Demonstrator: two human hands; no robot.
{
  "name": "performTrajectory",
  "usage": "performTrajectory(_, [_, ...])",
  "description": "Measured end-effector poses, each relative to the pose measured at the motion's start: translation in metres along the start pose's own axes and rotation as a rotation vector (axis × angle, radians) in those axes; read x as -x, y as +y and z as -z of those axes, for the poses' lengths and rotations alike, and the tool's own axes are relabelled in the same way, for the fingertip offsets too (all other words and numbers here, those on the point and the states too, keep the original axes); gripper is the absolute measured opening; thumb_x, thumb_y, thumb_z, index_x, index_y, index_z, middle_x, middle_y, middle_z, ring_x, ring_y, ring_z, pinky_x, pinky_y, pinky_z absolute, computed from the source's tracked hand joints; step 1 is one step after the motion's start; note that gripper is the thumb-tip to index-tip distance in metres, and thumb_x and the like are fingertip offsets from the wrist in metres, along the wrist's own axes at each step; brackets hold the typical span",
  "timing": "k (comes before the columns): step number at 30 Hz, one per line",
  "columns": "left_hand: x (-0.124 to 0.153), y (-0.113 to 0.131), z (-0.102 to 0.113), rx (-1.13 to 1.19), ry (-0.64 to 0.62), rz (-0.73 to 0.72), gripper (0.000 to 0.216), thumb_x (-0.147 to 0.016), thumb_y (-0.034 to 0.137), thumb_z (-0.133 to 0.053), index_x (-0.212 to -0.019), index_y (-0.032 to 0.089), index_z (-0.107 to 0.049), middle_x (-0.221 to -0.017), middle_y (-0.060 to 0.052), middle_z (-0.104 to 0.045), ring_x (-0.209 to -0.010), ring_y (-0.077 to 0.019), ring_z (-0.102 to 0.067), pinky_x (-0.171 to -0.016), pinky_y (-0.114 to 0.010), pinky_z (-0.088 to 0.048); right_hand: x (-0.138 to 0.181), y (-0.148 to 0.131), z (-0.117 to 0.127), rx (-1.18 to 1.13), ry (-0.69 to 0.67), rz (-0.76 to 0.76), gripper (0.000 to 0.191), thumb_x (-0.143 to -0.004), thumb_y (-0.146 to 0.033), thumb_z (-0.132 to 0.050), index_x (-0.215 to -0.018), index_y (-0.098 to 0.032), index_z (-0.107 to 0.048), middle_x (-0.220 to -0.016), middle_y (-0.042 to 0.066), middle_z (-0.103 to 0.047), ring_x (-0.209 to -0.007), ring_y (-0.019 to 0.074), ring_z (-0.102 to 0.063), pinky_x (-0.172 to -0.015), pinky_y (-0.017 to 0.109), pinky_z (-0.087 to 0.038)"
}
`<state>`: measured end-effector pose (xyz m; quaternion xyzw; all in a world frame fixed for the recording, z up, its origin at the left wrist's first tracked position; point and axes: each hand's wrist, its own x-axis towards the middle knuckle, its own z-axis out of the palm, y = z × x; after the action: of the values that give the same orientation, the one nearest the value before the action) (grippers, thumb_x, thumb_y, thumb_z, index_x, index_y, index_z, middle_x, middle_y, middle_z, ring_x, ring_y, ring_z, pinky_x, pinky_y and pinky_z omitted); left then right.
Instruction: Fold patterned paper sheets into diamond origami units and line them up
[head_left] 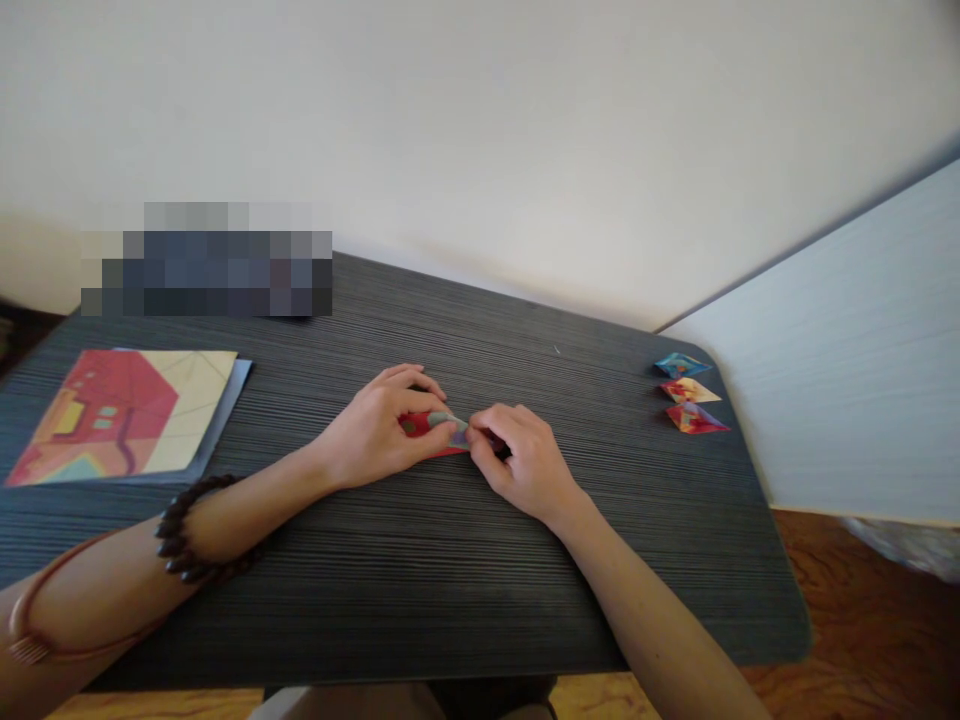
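Looks like a home rm: dk table (420,600) by plain wall (480,130), wood-look flr (862,620), pale panel (847,350) on R.

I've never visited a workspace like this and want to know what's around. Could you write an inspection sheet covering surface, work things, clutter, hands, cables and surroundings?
Surface: dark, streaked table with rounded corners.
Work things: small folded paper piece, partly hidden by the fingers; three folded shapes lined up at the right end; flat patterned sheets overlapping at the left.
Clutter: small pale fleck near the wall side; pixelated patch at back left, contents unreadable.
Hands: left hand and right hand both pinch the paper piece.
Cables: nothing seen.
Surroundings: pale wall behind, light panel at right, wood-patterned floor.
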<state>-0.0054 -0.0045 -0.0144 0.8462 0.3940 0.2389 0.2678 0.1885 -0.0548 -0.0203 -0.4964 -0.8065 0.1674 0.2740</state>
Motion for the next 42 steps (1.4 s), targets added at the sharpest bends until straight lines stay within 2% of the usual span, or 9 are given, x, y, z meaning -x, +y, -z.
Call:
performTrajectory(6, [-0.002, 0.002, 0.013, 0.093, -0.138, -0.057, 0.020, -0.083, 0.029, -0.055, -0.083, 0.023, -0.073, -0.088, -0.001, -0.070, -0.097, -0.0170, -0.061, -0.109, -0.045, -0.031, -0.002, 0.000, 0.002, -0.155, -0.071, 0.023, 0.011, -0.085, -0.019, -0.047, -0.075, -0.019, -0.052, -0.065, -0.002, -0.052, -0.059, 0.0102, -0.046, -0.061, 0.023, -0.036])
performTrajectory(11, [-0.002, 0.002, 0.013, 0.126, -0.180, -0.086, 0.014, -0.081, 0.026, -0.057, -0.080, 0.025, -0.071, -0.080, 0.004, -0.071, -0.087, -0.0140, -0.063, -0.112, -0.046, -0.023, -0.002, 0.001, 0.006, -0.161, -0.171, 0.039, 0.012, -0.085, -0.020, -0.047, -0.074, -0.019, -0.053, -0.064, -0.003, -0.054, -0.059, 0.0103, -0.046, -0.063, 0.024, -0.035])
performTrajectory(14, [0.000, 0.006, 0.008, 0.101, -0.157, -0.085, 0.011, -0.076, 0.022, -0.058, -0.073, 0.024, -0.068, -0.074, 0.006, -0.069, -0.083, -0.0130, -0.063, -0.113, -0.045, -0.021, -0.002, 0.001, 0.004, -0.148, -0.176, 0.046, 0.012, -0.085, -0.020, -0.047, -0.074, -0.019, -0.053, -0.064, -0.003, -0.054, -0.059, 0.0102, -0.044, -0.065, 0.024, -0.035])
performTrajectory(21, [0.002, 0.009, 0.002, -0.009, -0.062, -0.098, 0.013, -0.070, 0.019, -0.057, -0.059, 0.021, -0.064, -0.065, 0.005, -0.064, -0.075, -0.0124, -0.062, -0.112, -0.044, -0.027, -0.001, 0.002, -0.001, -0.110, -0.115, 0.109, 0.013, -0.080, -0.019, -0.046, -0.069, -0.019, -0.051, -0.060, -0.004, -0.053, -0.054, 0.0093, -0.042, -0.062, 0.025, -0.033])
performTrajectory(25, [-0.001, -0.003, 0.008, -0.031, -0.073, -0.155, 0.016, -0.071, 0.019, -0.056, -0.057, 0.020, -0.063, -0.063, 0.004, -0.064, -0.069, -0.0116, -0.061, -0.108, -0.041, -0.035, 0.002, 0.006, 0.005, -0.144, -0.052, 0.151, 0.014, -0.080, -0.020, -0.045, -0.067, -0.020, -0.051, -0.057, -0.004, -0.051, -0.052, 0.0092, -0.042, -0.059, 0.024, -0.033])
performTrajectory(28, [-0.004, -0.010, 0.013, 0.012, -0.118, -0.170, 0.015, -0.073, 0.020, -0.055, -0.061, 0.021, -0.065, -0.065, 0.005, -0.066, -0.068, -0.0108, -0.061, -0.108, -0.041, -0.035, 0.005, 0.010, 0.011, -0.183, -0.001, 0.106, 0.017, -0.081, -0.020, -0.044, -0.066, -0.020, -0.051, -0.057, -0.004, -0.051, -0.052, 0.0095, -0.042, -0.059, 0.024, -0.035])
performTrajectory(33, [-0.003, -0.006, 0.013, 0.084, -0.149, -0.155, 0.016, -0.082, 0.023, -0.053, -0.075, 0.022, -0.068, -0.073, 0.004, -0.069, -0.074, -0.0113, -0.062, -0.108, -0.041, -0.031, 0.004, 0.010, 0.011, -0.217, -0.061, 0.074, 0.016, -0.083, -0.023, -0.046, -0.069, -0.019, -0.053, -0.059, -0.003, -0.053, -0.055, 0.0098, -0.044, -0.060, 0.024, -0.037])
performTrajectory(38, [-0.001, -0.001, 0.007, 0.106, -0.142, -0.172, 0.017, -0.080, 0.021, -0.054, -0.066, 0.020, -0.065, -0.068, 0.005, -0.067, -0.071, -0.0102, -0.062, -0.108, -0.039, -0.032, -0.001, 0.003, 0.006, -0.187, -0.118, 0.064, 0.012, -0.082, -0.022, -0.049, -0.072, -0.019, -0.055, -0.061, -0.004, -0.053, -0.055, 0.0093, -0.042, -0.061, 0.024, -0.034])
performTrajectory(42, [-0.001, -0.004, 0.006, 0.106, -0.094, -0.185, 0.016, -0.078, 0.019, -0.054, -0.066, 0.020, -0.065, -0.067, 0.004, -0.066, -0.069, -0.0103, -0.061, -0.106, -0.038, -0.036, -0.002, 0.001, 0.010, -0.152, -0.159, 0.016, 0.014, -0.080, -0.018, -0.048, -0.068, -0.018, -0.054, -0.057, -0.004, -0.052, -0.055, 0.0099, -0.042, -0.062, 0.024, -0.033])
